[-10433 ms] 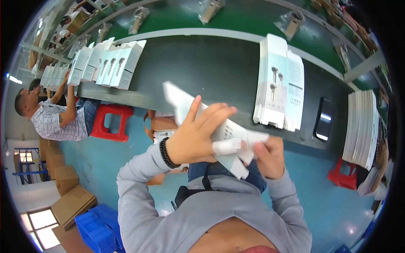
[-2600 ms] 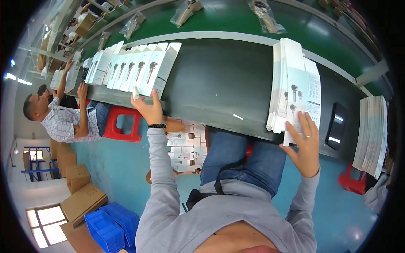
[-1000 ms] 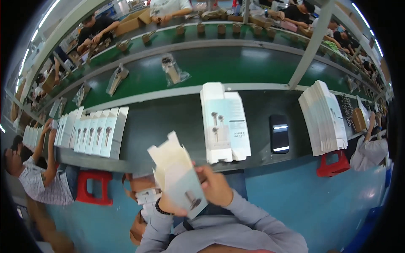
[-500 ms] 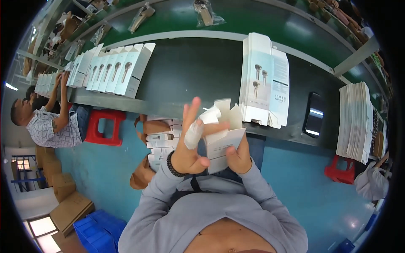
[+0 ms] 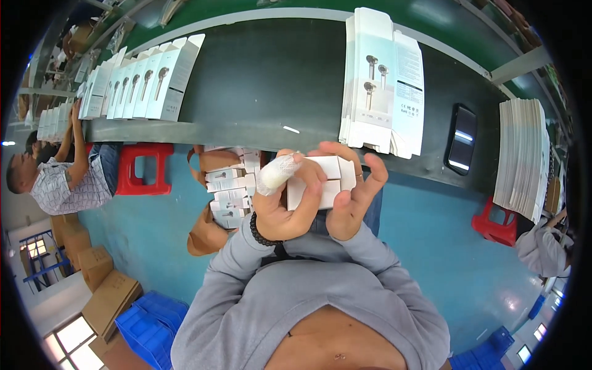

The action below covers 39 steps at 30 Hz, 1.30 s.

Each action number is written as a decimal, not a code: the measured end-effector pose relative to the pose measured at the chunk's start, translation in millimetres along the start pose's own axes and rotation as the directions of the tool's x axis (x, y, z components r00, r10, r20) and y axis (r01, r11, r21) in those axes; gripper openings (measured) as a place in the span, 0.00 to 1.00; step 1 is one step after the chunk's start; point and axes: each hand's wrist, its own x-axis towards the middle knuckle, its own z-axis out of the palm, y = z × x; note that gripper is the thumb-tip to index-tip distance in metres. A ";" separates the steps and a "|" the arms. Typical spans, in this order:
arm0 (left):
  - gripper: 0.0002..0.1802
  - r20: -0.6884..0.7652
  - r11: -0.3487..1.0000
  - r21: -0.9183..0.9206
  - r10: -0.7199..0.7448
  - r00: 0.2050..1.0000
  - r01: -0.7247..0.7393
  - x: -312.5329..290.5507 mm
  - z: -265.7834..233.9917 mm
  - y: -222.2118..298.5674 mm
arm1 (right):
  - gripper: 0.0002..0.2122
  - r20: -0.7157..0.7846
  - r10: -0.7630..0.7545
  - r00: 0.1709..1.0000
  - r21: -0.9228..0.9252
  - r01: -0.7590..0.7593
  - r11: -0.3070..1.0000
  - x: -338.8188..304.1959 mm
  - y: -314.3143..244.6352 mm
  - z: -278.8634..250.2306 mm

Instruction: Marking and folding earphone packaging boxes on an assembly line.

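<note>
1. A small white carton [image 5: 320, 182] sits between both hands, just on the near side of the dark worktable [image 5: 271, 80] edge and above the person's lap. Its long axis runs roughly left to right in the view, nearly parallel to the table edge; the end flap near the right hand seems to be partly open, though fingers cover much of it.
2. The left hand [image 5: 280, 206] is raised with the palm toward the carton, fingers curled over its left end and top; the forefinger is wrapped in white tape, and a black bead bracelet [image 5: 262, 231] circles the wrist.
3. The right hand [image 5: 351, 197] cups the carton's right end from below, thumb over the top, fingers spread and lightly bent around it.
4. Both hands are closed on the carton, neither fully clenched.
5. On the table, beyond the carton, lies a stack of flat white box blanks [image 5: 382, 80]; a black phone [image 5: 461, 146] lies to its right, and a row of upright finished boxes [image 5: 139, 86] stands far left.
6. Another person [image 5: 61, 176] sits at the table's left end.
</note>
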 end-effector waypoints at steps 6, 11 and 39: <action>0.61 -0.016 0.965 0.173 0.203 0.979 -0.197 3.5 -13.7 -0.4 | 0.07 0.187 0.172 0.967 -0.432 -0.076 0.899 7.3 -13.3 -18.4; 0.69 0.140 0.937 0.273 0.184 0.973 -0.217 6.2 -15.4 2.9 | 0.09 0.101 0.517 0.850 -0.042 -0.515 0.856 14.5 -15.4 -11.3; 0.43 -0.513 0.911 0.281 -0.123 0.849 0.301 0.9 -178.0 -58.1 | 0.32 0.356 0.250 0.900 -0.927 0.374 -0.026 73.3 -46.1 -46.2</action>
